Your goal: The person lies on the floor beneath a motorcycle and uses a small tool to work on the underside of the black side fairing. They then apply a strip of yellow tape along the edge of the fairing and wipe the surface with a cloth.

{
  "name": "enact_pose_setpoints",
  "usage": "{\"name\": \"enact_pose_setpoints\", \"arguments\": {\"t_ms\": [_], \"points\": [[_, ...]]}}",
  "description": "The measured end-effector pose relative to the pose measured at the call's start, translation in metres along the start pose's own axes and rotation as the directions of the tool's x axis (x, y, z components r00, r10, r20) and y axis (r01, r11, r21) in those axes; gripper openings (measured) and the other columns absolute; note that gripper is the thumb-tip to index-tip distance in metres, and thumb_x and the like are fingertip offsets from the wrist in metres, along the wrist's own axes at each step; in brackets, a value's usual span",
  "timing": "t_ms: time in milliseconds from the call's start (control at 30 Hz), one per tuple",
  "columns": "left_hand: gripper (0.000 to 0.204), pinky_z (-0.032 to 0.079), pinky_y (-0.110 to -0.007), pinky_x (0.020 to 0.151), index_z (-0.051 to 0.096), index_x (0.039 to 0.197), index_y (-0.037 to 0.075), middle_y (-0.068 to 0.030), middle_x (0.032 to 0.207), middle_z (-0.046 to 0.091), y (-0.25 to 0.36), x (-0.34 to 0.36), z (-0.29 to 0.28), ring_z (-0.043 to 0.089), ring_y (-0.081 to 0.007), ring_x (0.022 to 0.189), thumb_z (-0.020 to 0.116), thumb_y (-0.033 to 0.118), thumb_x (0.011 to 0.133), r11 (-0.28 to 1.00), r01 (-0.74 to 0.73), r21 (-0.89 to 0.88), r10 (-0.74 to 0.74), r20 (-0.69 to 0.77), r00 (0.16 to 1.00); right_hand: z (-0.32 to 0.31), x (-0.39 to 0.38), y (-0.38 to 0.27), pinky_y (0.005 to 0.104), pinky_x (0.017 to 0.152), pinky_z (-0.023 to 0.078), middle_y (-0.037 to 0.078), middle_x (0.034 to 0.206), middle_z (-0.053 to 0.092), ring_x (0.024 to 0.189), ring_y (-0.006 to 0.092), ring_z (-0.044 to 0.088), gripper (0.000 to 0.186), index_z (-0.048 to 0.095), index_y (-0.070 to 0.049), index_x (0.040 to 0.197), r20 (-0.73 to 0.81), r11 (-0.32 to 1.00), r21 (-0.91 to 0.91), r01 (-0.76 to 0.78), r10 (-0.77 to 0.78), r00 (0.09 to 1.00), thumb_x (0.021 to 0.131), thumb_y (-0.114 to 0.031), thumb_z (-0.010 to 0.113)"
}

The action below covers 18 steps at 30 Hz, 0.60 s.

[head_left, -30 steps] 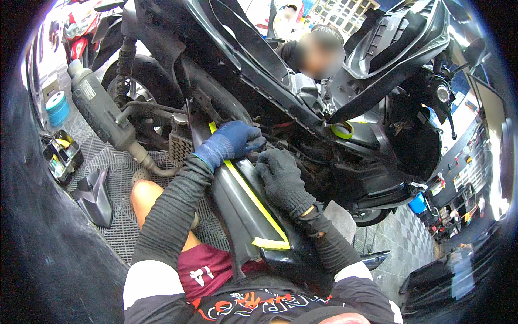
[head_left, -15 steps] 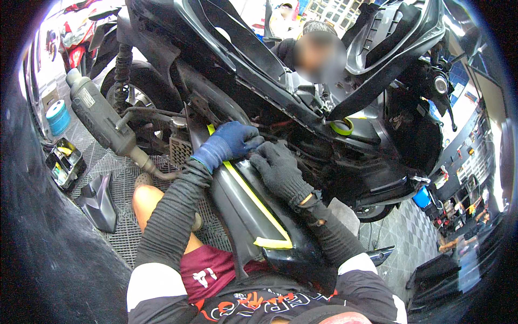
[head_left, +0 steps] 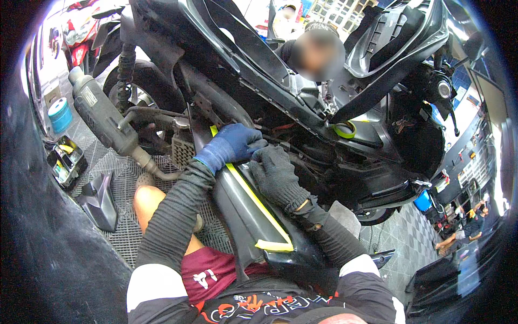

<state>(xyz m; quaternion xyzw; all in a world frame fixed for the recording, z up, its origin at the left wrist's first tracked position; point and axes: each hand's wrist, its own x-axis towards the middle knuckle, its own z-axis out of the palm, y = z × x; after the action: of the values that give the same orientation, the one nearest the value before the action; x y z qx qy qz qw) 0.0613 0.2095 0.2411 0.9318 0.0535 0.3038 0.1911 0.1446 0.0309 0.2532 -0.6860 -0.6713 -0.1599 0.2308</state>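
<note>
My left hand (head_left: 229,147) in a blue glove lies over the upper end of a long black body panel (head_left: 232,210), fingers curled together. My right hand (head_left: 275,175) in a dark grey glove is just beside it, its fingers also bent in at the panel's top. What the fingertips pinch is hidden. A bright yellow tape strip (head_left: 253,202) runs along the panel and turns a corner at its lower end. The panel lies over my lap, against the partly stripped black scooter (head_left: 253,81). A yellow tape roll (head_left: 349,135) sits on the scooter's bodywork.
An exhaust muffler (head_left: 100,110) juts out left; an open toolbox (head_left: 67,162), blue spool (head_left: 58,116) and loose trim piece (head_left: 100,202) are on the floor. A co-worker (head_left: 291,51) is behind the scooter; another person (head_left: 474,227) is at far right.
My two hands stay at the panel's upper end with only slight finger shifts. The distant person at the right shows more fully now, with an arm raised.
</note>
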Motion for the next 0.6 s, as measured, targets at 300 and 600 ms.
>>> {"name": "enact_pose_setpoints", "arguments": {"t_ms": [300,600], "points": [[0.039,0.053,-0.053,0.077,0.072,0.096,0.012,-0.0205,0.089,0.071,0.002,0.0,0.001,0.068,-0.0428,0.085,0.057,0.048,0.097,1.0,-0.014,0.009,0.014,-0.025,1.0,-0.006,0.0,-0.004,0.0512,0.088,0.045,0.018,0.098,0.061,0.096,0.0389,0.058,0.018,0.061,-0.007,0.1,-0.017,0.999,0.032,-0.027,0.028,0.999,0.086,-0.016,0.067],[0.035,0.052,-0.052,0.079,0.07,0.098,0.011,-0.0203,0.093,0.07,-0.001,-0.01,0.003,0.067,-0.0433,0.088,0.059,0.044,0.095,0.997,-0.074,-0.024,0.071,-0.094,0.993,-0.008,0.002,-0.016,0.0473,0.085,0.048,0.016,0.094,0.063,0.093,0.0359,0.061,0.012,0.062,-0.007,0.096,-0.093,0.98,0.186,0.071,-0.054,0.994,0.085,-0.009,0.066]]}}
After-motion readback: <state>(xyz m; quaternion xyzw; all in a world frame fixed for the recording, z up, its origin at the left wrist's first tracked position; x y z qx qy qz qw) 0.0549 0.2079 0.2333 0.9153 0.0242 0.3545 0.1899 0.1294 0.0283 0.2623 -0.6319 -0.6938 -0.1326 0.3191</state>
